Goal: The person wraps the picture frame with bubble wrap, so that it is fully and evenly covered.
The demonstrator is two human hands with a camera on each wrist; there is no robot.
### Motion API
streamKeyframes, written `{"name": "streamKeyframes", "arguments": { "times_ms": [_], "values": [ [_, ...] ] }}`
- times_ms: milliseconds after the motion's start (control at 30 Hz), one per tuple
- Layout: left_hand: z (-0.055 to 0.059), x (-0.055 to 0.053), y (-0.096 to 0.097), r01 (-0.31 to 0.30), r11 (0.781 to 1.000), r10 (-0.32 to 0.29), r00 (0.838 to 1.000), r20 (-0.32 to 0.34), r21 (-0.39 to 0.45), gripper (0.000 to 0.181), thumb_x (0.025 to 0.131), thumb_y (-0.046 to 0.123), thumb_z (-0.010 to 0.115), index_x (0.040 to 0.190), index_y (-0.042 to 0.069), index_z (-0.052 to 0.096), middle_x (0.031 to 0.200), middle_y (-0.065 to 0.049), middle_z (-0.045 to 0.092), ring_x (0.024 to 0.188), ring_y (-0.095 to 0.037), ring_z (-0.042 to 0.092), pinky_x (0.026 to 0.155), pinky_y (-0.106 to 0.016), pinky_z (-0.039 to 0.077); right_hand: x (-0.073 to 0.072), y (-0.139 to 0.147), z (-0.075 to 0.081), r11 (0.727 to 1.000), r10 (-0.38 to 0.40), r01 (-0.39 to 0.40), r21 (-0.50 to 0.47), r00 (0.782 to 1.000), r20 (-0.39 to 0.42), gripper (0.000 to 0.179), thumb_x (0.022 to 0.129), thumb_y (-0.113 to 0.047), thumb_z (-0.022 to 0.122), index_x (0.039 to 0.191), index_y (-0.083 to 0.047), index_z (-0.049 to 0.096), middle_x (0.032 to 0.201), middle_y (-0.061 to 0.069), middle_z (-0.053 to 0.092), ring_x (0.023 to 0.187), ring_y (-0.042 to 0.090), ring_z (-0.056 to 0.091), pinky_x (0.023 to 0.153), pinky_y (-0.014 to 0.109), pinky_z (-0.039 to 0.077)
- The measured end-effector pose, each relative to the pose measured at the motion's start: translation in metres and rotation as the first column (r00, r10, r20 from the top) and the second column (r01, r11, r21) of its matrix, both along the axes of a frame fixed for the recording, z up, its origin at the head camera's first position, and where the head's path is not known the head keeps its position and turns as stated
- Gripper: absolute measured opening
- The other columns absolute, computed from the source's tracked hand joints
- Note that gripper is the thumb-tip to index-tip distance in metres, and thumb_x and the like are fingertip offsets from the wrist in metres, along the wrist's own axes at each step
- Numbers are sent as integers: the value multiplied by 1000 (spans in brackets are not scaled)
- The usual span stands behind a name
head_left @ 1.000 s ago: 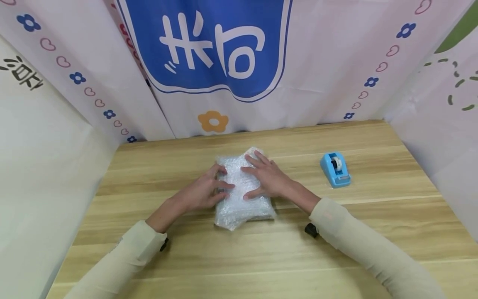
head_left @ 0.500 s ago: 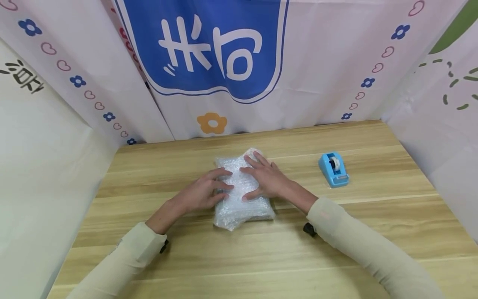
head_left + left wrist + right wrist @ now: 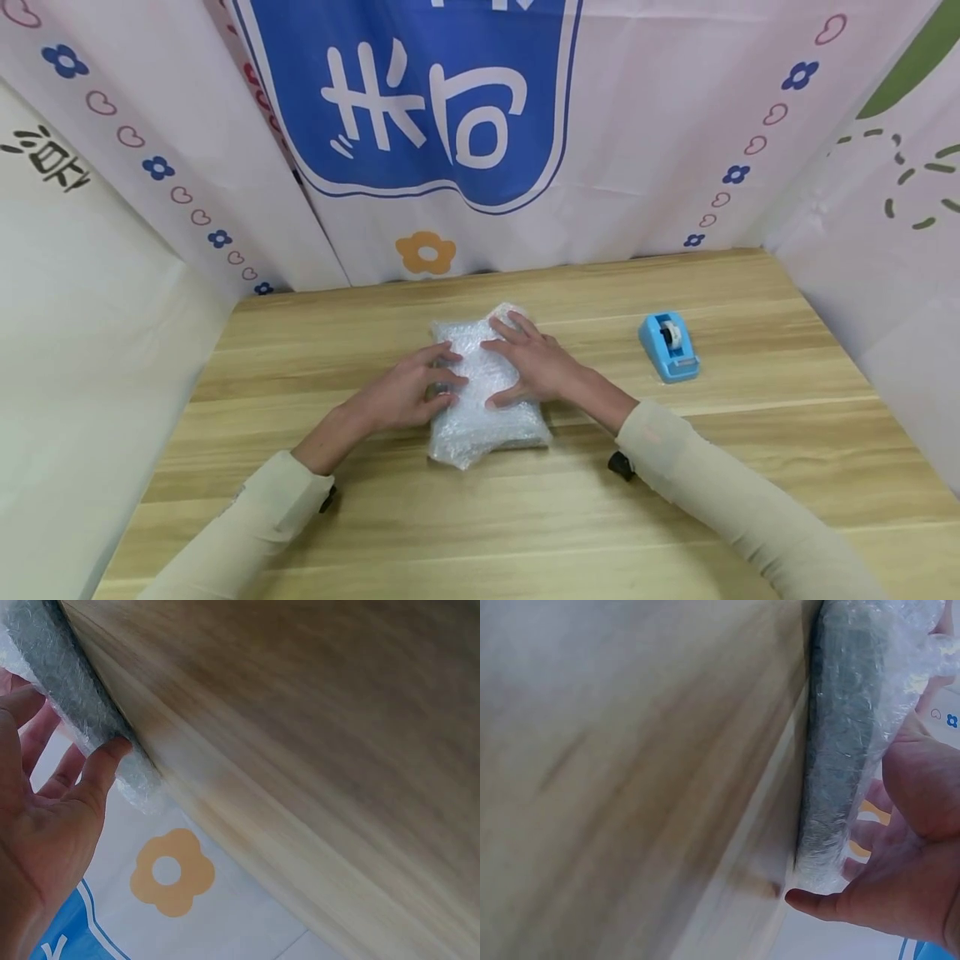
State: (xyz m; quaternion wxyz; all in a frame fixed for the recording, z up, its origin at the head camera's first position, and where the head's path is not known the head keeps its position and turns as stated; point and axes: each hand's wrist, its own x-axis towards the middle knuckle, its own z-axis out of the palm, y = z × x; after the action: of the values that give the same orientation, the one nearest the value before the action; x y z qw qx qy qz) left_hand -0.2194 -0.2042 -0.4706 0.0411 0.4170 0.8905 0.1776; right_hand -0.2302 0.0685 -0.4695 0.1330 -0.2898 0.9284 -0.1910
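A flat rectangular package in clear bubble wrap [image 3: 476, 429] lies at the middle of the wooden table, its wrap loose and ragged at the corners. My left hand [image 3: 401, 390] rests against its left side, fingertips spread over the wrap. In the left wrist view, the thumb [image 3: 105, 769] touches the package's dark side. From the right, my right hand [image 3: 543, 367] lies over the upper right part of the wrap with fingers spread. The right wrist view shows the grey wrapped edge [image 3: 844, 742] beside the palm. What the wrap encloses is hidden.
A light blue tape dispenser [image 3: 663, 358] with a roll of tape stands on the right of the wooden table [image 3: 420, 533]. White printed cloth [image 3: 630, 167] hangs behind the table, and white walls close in both sides.
Both hands stay on the package, with only small shifts of the left fingers over the wrap. The head view tilts slightly, so the scene sits a little lower.
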Motion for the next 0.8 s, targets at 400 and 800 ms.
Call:
{"name": "streamKeyframes", "arguments": {
  "times_ms": [400,800],
  "values": [
    [-2,1,-1,0,1000,0,1000,7,-9,25,101,18,75,122,5,80,146,-20,67,152,-46,47,122,-61,44,0,1,3,1000,19,-19,-8,1000,-21,93,88,-58,84,162,-15,49,181,12,17,169,40,4,129,74,21],
    [-1,2,-2,4,999,-4,1000,-13,-37,27,102,20,75,125,8,79,152,-20,60,153,-46,46,124,-59,43,8,-1,3,999,45,-45,-14,999,-13,81,92,-50,83,158,-12,54,178,15,26,169,38,12,133,70,14]
  ]
}}
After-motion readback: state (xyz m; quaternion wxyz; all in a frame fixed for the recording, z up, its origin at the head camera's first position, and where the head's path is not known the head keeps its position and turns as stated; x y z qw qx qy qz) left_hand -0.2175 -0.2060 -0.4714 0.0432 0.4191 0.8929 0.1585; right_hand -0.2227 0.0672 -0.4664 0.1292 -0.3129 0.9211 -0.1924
